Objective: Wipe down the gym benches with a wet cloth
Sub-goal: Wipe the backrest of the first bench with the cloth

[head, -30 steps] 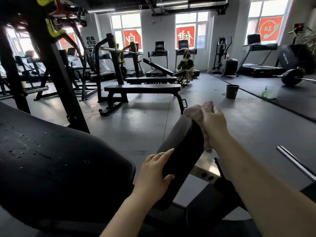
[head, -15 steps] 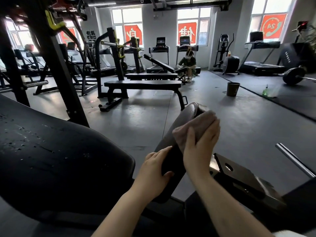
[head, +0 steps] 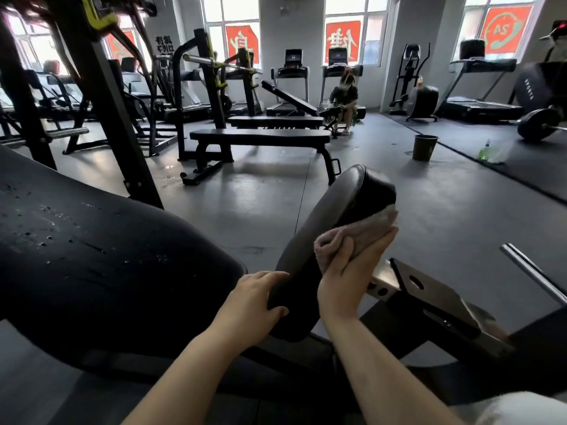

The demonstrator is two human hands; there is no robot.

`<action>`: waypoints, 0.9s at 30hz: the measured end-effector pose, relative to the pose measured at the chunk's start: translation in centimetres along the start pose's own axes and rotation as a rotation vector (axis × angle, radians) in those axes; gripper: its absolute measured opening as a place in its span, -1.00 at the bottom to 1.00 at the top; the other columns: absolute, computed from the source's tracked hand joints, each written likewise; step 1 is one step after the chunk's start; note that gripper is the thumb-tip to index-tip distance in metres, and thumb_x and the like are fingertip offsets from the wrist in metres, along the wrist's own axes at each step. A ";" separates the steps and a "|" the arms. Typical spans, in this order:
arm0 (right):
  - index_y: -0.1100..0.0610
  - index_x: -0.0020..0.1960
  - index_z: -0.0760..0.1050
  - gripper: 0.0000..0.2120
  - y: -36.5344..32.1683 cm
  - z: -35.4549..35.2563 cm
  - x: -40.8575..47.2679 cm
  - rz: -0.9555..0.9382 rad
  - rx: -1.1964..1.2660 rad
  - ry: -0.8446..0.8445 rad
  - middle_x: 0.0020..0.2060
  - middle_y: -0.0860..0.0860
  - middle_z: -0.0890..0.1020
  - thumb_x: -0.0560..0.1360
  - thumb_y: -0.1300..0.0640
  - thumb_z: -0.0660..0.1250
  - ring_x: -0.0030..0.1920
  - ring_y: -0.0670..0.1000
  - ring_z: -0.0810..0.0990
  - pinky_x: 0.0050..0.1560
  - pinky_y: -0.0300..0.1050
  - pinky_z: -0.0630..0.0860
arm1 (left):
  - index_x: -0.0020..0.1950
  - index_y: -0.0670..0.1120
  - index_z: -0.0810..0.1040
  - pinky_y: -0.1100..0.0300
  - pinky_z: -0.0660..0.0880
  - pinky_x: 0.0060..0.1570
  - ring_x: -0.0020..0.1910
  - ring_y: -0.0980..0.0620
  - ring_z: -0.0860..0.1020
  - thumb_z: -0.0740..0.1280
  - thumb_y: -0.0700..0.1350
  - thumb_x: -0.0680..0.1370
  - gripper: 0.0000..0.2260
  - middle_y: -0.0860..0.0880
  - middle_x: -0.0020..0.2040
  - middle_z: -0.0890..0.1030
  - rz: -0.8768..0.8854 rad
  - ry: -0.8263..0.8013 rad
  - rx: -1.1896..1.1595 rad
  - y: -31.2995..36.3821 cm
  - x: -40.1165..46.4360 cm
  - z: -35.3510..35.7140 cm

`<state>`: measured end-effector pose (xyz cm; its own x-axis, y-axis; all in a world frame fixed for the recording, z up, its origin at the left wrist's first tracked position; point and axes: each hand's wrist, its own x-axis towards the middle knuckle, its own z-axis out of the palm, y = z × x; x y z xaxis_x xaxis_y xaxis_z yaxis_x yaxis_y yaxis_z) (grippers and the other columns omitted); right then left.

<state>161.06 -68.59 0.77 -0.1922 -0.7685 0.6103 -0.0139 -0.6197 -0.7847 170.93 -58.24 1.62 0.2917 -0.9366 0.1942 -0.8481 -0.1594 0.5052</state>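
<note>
Risk judged: the cloth (head: pixel 356 237), bunched at centre right of the frame, may slip off the pad's (head: pixel 331 216) curved edge if pressure is eased. The pad may swing if it is not braced. The cloth is pressed against the pad's right side by the right hand (head: pixel 346 280), fingers curled round it. The pad's lower left edge is gripped by the left hand (head: pixel 254 299), thumb underneath.
</note>
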 end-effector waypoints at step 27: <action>0.27 0.51 0.03 -0.45 0.2 -2.0 5.9 -0.558 -0.684 -0.075 0.47 0.30 0.14 0.63 -0.02 -0.02 0.48 0.31 0.02 0.48 0.17 -0.12 | 0.45 0.15 0.27 0.45 0.47 -0.08 0.10 0.20 0.47 0.39 -0.30 0.44 -0.33 0.08 0.26 0.49 -0.171 -0.271 -0.287 -3.5 -1.4 2.6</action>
<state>157.92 -72.97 3.99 0.0822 -0.4057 0.9103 -0.6747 -0.6949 -0.2488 172.30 -57.21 -2.62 0.2579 -0.9585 -0.1214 -0.6293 -0.2620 0.7317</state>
